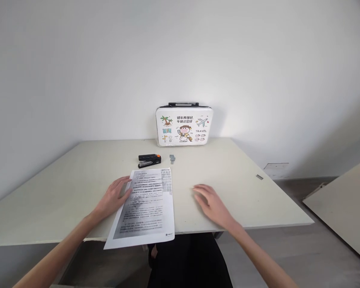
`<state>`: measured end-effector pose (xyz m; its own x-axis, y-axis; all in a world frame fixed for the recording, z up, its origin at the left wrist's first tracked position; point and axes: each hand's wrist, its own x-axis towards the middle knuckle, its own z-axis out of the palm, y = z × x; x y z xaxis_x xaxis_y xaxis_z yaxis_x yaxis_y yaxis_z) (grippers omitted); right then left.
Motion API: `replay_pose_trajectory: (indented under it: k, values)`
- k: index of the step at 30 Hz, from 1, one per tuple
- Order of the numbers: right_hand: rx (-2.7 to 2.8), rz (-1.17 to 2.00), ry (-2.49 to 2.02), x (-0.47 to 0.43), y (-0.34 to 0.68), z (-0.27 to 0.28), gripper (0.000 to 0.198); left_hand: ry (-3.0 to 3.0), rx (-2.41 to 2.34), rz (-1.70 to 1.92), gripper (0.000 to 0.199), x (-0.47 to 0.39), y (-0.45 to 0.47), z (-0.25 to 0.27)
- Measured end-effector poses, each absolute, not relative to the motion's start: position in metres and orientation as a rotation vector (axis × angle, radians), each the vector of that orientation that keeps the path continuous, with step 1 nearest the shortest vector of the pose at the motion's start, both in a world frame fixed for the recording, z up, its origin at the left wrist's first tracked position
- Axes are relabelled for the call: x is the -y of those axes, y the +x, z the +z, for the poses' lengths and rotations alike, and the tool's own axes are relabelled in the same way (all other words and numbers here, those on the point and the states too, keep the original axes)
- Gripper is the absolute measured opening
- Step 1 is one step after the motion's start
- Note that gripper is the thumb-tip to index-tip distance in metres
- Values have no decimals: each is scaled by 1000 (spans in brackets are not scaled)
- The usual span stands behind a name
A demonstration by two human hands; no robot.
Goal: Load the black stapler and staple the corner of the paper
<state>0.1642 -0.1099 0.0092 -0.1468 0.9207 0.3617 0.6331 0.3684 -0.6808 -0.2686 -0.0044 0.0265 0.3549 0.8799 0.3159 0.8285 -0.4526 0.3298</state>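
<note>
Printed paper (147, 208) lies on the table, its lower end reaching past the front edge. My left hand (112, 198) rests at the paper's left edge, fingers stretched out and thumb over the margin. To the right of the sheet, my right hand (211, 204) is over the tabletop, apart from the paper, with its fingers loosely bent and nothing in them. Just beyond the paper's top edge sits a black stapler (150, 160) with an orange part. Beside it is a small heap of grey staple strips (172, 159).
A white carry case (184, 127) with cartoon prints and a black handle stands against the wall at the table's back. Near the right edge of the pale table (228, 172) lies one more small grey strip (259, 177). A white panel (345, 208) is at far right.
</note>
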Motion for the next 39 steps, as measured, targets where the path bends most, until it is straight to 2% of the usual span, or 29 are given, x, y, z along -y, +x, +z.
replay_pose_trajectory:
  k: [9, 12, 15, 18, 21, 28, 34, 39]
  values:
    - [1666, 575, -1402, 106, 190, 1, 33, 2691, -1667, 1023, 43, -39, -228, 71]
    - [1641, 608, -1403, 107, 190, 3, 32, 2803, -1691, 864, 50, -82, -210, 92]
    - [1618, 626, -1410, 107, 192, 4, 32, 2825, -1696, 519, 59, -125, -199, 107]
    - [1607, 644, -1414, 108, 192, 5, 32, 2700, -1670, 165, 56, -154, -193, 112]
    - [1616, 653, -1413, 109, 190, 6, 33, 2515, -1714, 38, 58, -162, -190, 111]
    - [1642, 591, -1401, 109, 191, 5, 33, 2422, -1882, 208, 59, -136, -179, 96]
    - [1663, 565, -1413, 107, 192, 2, 30, 2416, -1983, 447, 45, -103, -167, 90]
    - [1614, 620, -1386, 109, 191, 4, 29, 2542, -1702, 789, 36, -52, -134, 103]
